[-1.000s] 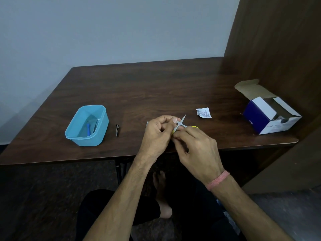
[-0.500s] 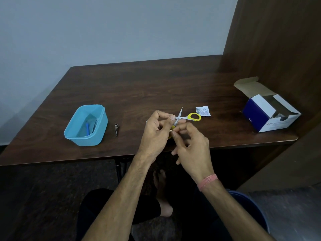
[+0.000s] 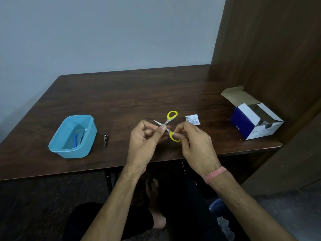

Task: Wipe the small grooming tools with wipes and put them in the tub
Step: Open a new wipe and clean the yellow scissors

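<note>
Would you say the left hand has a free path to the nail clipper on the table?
Probably yes: bare table lies between the left hand and the nail clipper, but it grips the scissors now.

The scene was dimly and evenly lit, with soft light that seemed to fall from above and in front. The worktop (image 3: 121, 94) carried a faint, dull sheen across its middle and no hard glare. Shadows were weak and diffuse; the space under the worktop, at the bottom of the frame, sank into near black. Wide-angle distortion bowed the worktop's edges and tilted the panel at upper right. Detail was soft and slightly smeared overall.
</note>
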